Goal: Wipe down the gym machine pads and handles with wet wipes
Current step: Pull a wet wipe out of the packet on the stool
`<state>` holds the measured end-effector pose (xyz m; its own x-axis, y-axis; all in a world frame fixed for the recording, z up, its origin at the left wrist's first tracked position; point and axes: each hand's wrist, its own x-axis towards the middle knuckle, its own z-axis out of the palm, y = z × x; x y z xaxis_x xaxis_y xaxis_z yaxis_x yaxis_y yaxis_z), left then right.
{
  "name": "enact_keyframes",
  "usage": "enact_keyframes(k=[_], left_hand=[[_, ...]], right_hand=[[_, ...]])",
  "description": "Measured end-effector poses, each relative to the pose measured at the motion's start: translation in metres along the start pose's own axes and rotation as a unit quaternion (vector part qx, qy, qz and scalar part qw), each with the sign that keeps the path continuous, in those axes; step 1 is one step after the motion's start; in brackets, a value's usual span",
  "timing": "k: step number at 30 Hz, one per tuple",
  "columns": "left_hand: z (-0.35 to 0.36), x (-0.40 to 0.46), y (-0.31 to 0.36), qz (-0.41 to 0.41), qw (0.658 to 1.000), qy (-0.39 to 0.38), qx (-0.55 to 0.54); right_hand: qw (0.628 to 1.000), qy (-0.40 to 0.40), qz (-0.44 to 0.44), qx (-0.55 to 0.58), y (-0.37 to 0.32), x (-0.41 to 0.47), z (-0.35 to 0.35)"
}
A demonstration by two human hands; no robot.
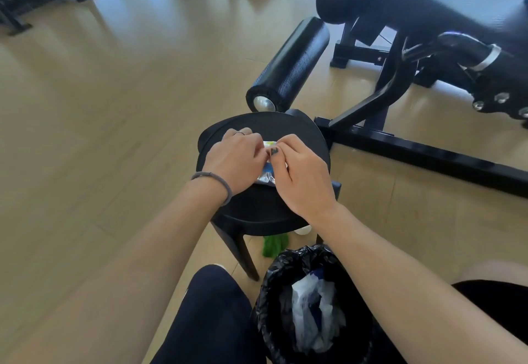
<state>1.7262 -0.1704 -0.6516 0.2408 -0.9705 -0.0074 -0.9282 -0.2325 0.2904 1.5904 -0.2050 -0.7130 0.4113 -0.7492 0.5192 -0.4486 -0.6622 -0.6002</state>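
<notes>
Head view: left hand (234,155) and right hand (300,175) are pinching a wet-wipe packet (268,173) over a black stool (257,212); tugging unevenly is risking a torn wipe or dropped packet.

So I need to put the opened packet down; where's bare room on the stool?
The stool seat is bare along its far rim and right side. The middle is crowded: left hand, right hand and wipe packet.
</notes>
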Motion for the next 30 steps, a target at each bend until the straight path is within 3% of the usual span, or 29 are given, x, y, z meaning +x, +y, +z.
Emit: enact_keyframes(k=[16, 23, 27, 30], left_hand=[[-0.009, 0.009, -0.049, -0.029, 0.986, 0.072, -0.148], [-0.013, 0.000, -0.055, 0.116, 0.989, 0.085, -0.044], [-0.019, 0.006, -0.056, 0.265, 0.957, 0.075, 0.092], [-0.023, 0.014, -0.058, 0.292, 0.947, 0.061, 0.116]], right_hand=[[0.997, 0.015, -0.040, -0.061, -0.001, -0.001, 0.002], [0.996, 0.006, -0.043, -0.080, -0.002, 0.000, 0.003], [0.996, 0.005, -0.039, -0.084, -0.002, -0.001, 0.002], [0.996, -0.002, -0.033, -0.086, -0.001, 0.000, 0.003]])
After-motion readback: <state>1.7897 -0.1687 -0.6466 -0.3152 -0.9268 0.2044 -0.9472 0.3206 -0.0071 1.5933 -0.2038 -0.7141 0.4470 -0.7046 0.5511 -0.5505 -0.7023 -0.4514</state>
